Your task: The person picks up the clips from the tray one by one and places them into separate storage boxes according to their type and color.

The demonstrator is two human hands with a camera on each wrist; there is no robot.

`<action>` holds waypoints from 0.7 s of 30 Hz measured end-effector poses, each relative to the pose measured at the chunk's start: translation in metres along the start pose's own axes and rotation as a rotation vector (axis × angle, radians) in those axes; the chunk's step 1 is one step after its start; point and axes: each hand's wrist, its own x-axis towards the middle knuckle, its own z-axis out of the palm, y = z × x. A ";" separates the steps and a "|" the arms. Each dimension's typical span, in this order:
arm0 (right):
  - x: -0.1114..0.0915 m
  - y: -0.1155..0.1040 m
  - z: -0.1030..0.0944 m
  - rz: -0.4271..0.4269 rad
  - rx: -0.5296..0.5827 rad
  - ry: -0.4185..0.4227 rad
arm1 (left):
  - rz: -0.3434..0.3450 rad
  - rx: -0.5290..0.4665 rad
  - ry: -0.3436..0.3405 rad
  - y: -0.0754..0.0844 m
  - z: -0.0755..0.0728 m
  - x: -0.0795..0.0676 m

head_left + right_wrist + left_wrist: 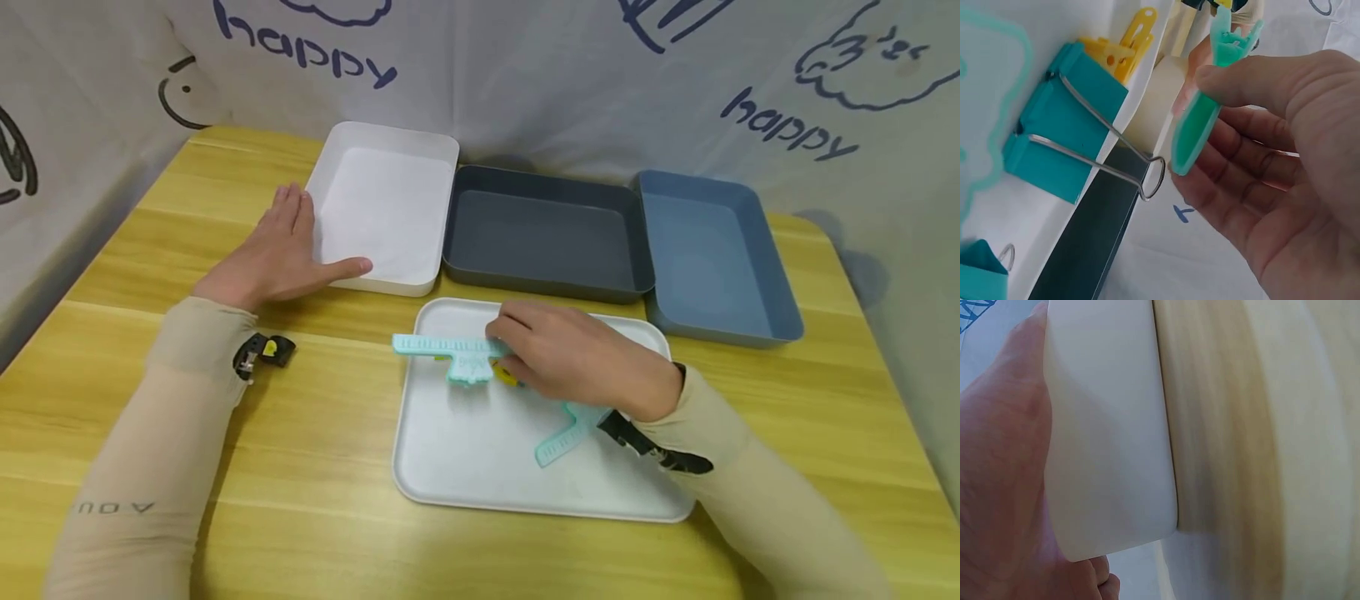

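My left hand (273, 250) rests on the near left rim of a white shallow box (386, 200), fingers straight and thumb reaching over the inside. In the left wrist view the box's outer wall (1110, 437) fills the middle. Over the white tray (480, 467), my right hand (577, 354) pinches a mint-green plastic ruler clip (471, 367) between thumb and fingers. Beneath it lie a teal binder clip (1066, 119) with wire handles and a yellow plastic clip (1125, 50). Another mint-green ruler clip (566, 437) lies on the tray, partly hidden by the right wrist.
A dark grey box (547, 229) and a blue-grey box (712, 258) stand beside the white one along the back of the wooden table (300, 467). A smaller teal binder clip (985, 275) shows at the right wrist view's lower left. White cloth (540, 83) with drawings hangs behind.
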 end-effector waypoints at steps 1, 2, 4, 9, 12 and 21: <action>0.001 0.001 -0.001 -0.003 0.005 0.003 | -0.001 0.000 -0.002 0.000 0.000 0.000; 0.002 0.003 -0.001 -0.008 0.009 0.011 | -0.001 0.001 -0.003 0.000 0.000 0.001; 0.003 0.006 -0.003 -0.024 0.018 0.034 | -0.001 0.002 -0.002 0.000 0.000 0.001; 0.009 0.013 -0.004 -0.085 0.016 0.111 | 0.002 0.001 0.002 0.000 0.001 0.000; 0.013 0.017 -0.005 -0.111 0.003 0.146 | 0.002 0.001 0.002 -0.001 0.001 0.000; 0.024 0.022 -0.011 -0.164 -0.020 0.205 | 0.013 -0.022 0.014 -0.001 0.001 0.000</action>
